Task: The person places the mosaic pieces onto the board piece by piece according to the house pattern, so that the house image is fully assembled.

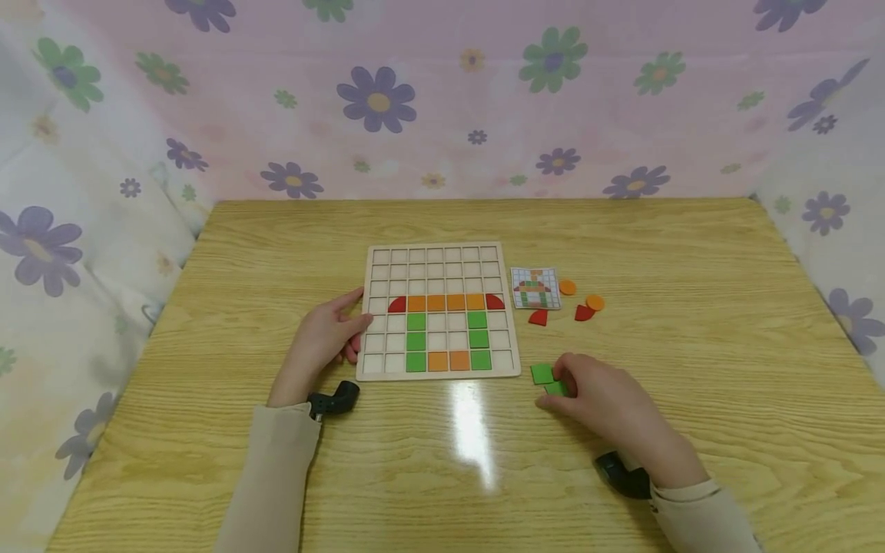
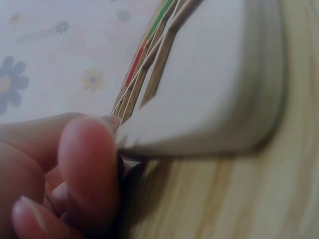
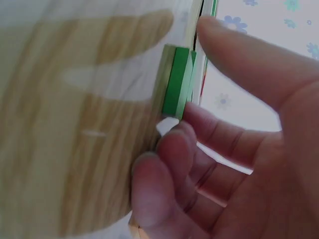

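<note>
Green-faced, with pale edges showing in the right-wrist view: one green square tile (image 1: 555, 389), lying on the wood-grain tabletop (image 1: 691, 307) off the near right corner of the board. Right hand (image 1: 615, 403): thumb and fingers curled round that tile at its edges; how firmly, I cannot tell from where I stand. Handling, by my estimate: light, stiff, smooth enough to skid on the polished surface, hardly fragile. Hold advised: two opposite edges, between thumb and forefinger — the thinness leaves little to grasp, so fingertips rather than palm. Companion piece: a second green square tile (image 1: 542, 374), just beside the first; whether their corners touch is unclear. Wooden grid board (image 1: 442, 375): flat, rigid, likely light for its breadth and apt to slide if pushed; best steadied at the rim, away from the seated pieces. Left hand (image 1: 321, 332): gripping its left edge, thumb over the rim. Seated in its cells: six green squares in two columns, orange squares in a row of four and a lower pair, and a red quarter-round at each end of the upper row. Loose, right of the board: one printed pattern card (image 1: 535, 289), two orange discs (image 1: 568, 287), two red quarter-round pieces (image 1: 538, 317) — all lying flat, by the look of them.
</note>
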Action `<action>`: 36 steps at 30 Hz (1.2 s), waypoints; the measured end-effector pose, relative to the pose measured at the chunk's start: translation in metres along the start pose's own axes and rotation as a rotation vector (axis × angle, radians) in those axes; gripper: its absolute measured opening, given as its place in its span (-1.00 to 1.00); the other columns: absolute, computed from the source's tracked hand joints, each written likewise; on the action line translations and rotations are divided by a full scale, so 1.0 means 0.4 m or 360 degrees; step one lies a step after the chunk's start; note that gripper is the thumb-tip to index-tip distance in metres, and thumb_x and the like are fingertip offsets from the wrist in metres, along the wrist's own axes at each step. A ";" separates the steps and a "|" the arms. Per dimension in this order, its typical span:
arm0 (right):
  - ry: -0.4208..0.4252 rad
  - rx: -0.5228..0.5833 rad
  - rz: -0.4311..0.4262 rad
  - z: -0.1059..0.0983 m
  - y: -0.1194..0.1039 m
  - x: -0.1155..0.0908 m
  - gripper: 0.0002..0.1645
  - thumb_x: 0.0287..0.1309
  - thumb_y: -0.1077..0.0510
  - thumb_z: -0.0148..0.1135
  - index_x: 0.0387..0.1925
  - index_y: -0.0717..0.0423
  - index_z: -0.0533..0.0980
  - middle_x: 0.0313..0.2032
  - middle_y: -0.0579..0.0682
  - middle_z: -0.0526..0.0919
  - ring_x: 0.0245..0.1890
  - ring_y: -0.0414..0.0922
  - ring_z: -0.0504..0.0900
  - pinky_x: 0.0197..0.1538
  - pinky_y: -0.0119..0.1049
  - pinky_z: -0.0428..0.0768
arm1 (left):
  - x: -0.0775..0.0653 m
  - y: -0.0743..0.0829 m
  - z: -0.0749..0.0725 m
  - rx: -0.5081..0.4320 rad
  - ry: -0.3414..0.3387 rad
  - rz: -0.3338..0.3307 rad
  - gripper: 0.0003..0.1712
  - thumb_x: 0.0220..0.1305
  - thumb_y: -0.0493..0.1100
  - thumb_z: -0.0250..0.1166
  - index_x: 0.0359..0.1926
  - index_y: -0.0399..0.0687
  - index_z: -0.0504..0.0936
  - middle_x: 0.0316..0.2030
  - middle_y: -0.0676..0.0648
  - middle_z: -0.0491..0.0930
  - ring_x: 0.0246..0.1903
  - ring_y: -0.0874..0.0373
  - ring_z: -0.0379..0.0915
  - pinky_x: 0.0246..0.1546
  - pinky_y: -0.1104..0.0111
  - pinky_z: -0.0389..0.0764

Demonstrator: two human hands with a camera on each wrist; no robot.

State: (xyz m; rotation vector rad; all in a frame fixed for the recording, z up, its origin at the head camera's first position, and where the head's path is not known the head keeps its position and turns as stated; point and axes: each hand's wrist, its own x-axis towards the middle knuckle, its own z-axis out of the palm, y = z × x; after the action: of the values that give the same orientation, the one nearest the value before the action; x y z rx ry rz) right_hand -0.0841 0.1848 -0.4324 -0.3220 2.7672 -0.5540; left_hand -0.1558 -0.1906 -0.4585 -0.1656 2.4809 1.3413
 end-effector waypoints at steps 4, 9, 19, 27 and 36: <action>0.0009 -0.0034 0.0013 0.002 -0.003 0.001 -0.55 -0.15 -0.25 0.30 -0.40 -0.01 0.44 -0.61 -0.14 0.36 -0.62 -0.21 0.30 -0.55 -0.34 0.26 | -0.003 0.001 -0.002 0.0014 0.0010 0.0008 -0.35 0.16 0.10 0.17 0.28 0.35 0.19 -0.71 -0.14 0.51 -0.75 0.02 0.47 -0.75 0.30 0.43; 0.0032 -0.0017 -0.0002 0.002 -0.002 -0.002 -0.60 -0.13 -0.18 0.32 -0.38 -0.02 0.44 -0.60 -0.14 0.36 -0.61 -0.21 0.30 -0.54 -0.34 0.27 | -0.006 0.002 -0.005 0.0045 0.0012 0.0026 -0.34 0.16 0.11 0.17 0.29 0.32 0.19 -0.72 -0.13 0.51 -0.75 0.03 0.47 -0.76 0.30 0.43; 0.0181 -0.0088 -0.0056 0.003 -0.012 -0.002 -0.64 -0.10 -0.03 0.35 -0.26 0.03 0.50 -0.44 -0.11 0.41 -0.51 -0.20 0.35 -0.45 -0.33 0.36 | -0.001 0.003 -0.013 0.0031 0.0022 0.0034 -0.33 0.16 0.13 0.17 0.29 0.33 0.18 -0.71 -0.12 0.51 -0.75 0.03 0.47 -0.75 0.30 0.43; 0.0291 -0.0080 -0.0098 0.003 -0.019 -0.012 -0.68 -0.12 0.09 0.37 -0.27 0.12 0.55 -0.35 -0.06 0.48 -0.47 -0.20 0.41 -0.41 -0.30 0.42 | 0.001 0.003 -0.007 0.0019 0.0019 0.0023 -0.35 0.15 0.12 0.18 0.27 0.37 0.20 -0.71 -0.14 0.51 -0.75 0.02 0.47 -0.76 0.30 0.43; 0.0254 0.0008 -0.0140 0.008 -0.015 -0.019 -0.71 -0.13 0.16 0.38 -0.31 0.07 0.49 -0.39 -0.10 0.41 -0.50 -0.24 0.35 -0.46 -0.36 0.37 | -0.004 0.003 -0.003 0.0055 0.0017 0.0040 -0.34 0.16 0.12 0.17 0.28 0.32 0.19 -0.71 -0.13 0.51 -0.76 0.05 0.45 -0.76 0.30 0.43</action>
State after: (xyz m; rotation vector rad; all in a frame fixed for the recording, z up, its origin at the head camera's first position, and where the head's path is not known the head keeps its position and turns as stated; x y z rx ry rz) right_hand -0.0751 0.1804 -0.4307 -0.4174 2.9154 -0.6338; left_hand -0.1547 -0.1911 -0.4564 -0.1343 2.5215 1.3102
